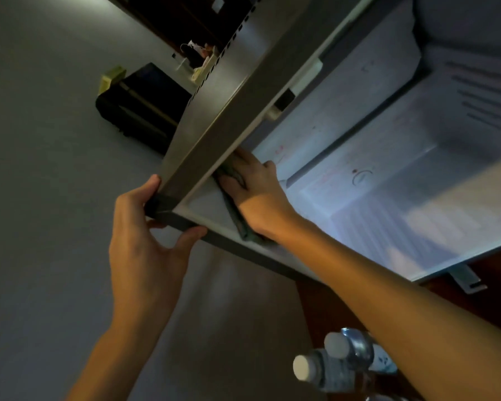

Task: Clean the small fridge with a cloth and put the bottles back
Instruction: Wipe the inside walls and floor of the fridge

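Green cloth (237, 218) under flat right hand (255, 195) | left hand (145, 233) grips door (214, 117) corner

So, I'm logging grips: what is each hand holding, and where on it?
The left hand grips the fridge door at its near corner. The right hand presses the cloth flat against the door's inner face.

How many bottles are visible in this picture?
2. Both are near the bottom edge, beside the right forearm: the first bottle, white-capped, lower left; the second bottle just above and right of it. More may be hidden behind the arm.
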Available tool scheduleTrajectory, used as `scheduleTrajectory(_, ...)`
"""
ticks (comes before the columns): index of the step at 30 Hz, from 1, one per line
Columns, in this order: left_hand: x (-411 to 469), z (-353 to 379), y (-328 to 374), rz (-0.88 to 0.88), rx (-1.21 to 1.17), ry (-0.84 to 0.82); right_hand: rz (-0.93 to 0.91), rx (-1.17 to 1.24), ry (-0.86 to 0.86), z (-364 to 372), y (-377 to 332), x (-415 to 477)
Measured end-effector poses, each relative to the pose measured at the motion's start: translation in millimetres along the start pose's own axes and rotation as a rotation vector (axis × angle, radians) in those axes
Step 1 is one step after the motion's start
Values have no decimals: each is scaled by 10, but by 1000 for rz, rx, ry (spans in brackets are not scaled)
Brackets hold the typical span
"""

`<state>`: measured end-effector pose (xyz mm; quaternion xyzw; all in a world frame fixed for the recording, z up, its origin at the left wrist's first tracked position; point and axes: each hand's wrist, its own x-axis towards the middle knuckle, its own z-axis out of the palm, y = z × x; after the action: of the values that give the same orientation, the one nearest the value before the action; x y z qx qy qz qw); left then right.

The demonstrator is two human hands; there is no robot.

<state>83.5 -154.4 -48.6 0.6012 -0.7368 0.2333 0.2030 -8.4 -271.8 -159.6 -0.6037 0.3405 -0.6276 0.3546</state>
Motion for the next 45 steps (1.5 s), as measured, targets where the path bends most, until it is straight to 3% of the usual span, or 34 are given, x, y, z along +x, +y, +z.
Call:
scheduleTrajectory(7, 17, -42, 30, 0, 1, -12, -4, -4, -68, -120, 55, -755)
scheduleTrajectory(11, 36, -87, 105, -17, 91, -64, 219, -20, -79, -185, 394, -707)
scheduleTrajectory(17, 13, -48, 141, -2, 119, -64, 330, -30, -62, -159, 124, -664)
scheduleTrajectory(24, -16, -19, 147, -13, 114, -49, 181, -1, -101, -150, -296, -601)
scheduleTrajectory(32, -46, 10, 184, -73, 52, -34, 170, -14, -141, -206, -266, -613)
scheduleTrajectory(45, -86, 81, 122, -76, -30, 48, 199, -73, -174, -216, 347, -596)
